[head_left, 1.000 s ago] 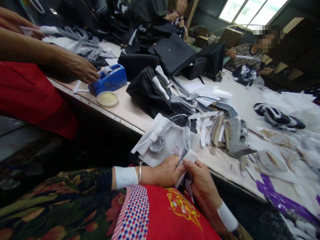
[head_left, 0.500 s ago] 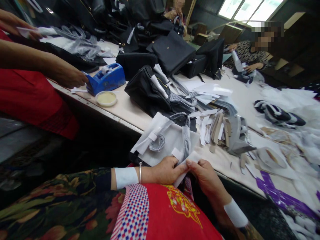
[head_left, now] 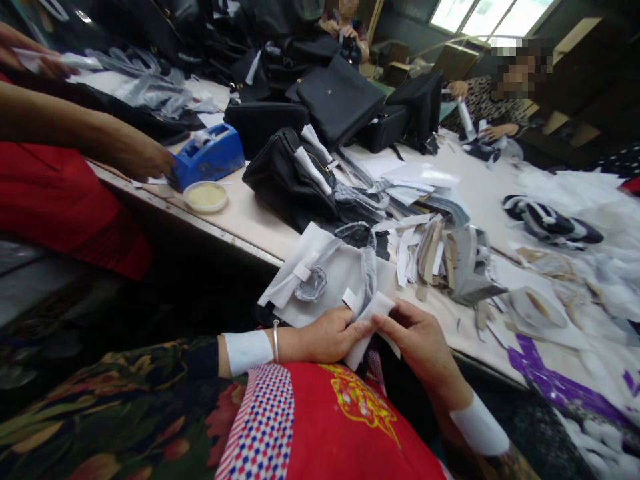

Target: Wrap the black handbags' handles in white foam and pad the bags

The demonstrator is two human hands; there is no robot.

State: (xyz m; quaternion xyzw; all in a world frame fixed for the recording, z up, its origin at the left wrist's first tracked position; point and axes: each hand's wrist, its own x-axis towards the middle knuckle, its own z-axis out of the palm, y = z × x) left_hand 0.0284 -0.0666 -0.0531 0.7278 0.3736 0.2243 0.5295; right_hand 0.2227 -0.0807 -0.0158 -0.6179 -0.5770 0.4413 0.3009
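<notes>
A bag covered with a white sheet [head_left: 345, 267] leans against the table edge in front of me. A coiled, plastic-wrapped strap [head_left: 311, 285] lies on the sheet, and a grey-wrapped handle [head_left: 369, 267] arches over it. My left hand [head_left: 330, 335] is closed at the bag's near edge, thumb pressed on a strip of white paper [head_left: 379, 309]. From the other side, my right hand [head_left: 423, 341] pinches the same strip between thumb and fingers. The strip appears folded around the lower end of the handle. Fingers underneath are hidden. A small white tab [head_left: 349, 299] stands beside my left hand.
A black bag [head_left: 290, 177] lies just beyond, beside cardboard and paper strips [head_left: 425, 257]. Leftward are a blue tape dispenser [head_left: 210, 157] and a round dish [head_left: 205, 197]. A co-worker's hand [head_left: 143, 153] touches the dispenser. Purple tape [head_left: 555, 380] lies right.
My right hand has shifted slightly up and right, and its fingers have curled more behind the paper strip. More of the strip's face shows. The whole view has drifted slightly.
</notes>
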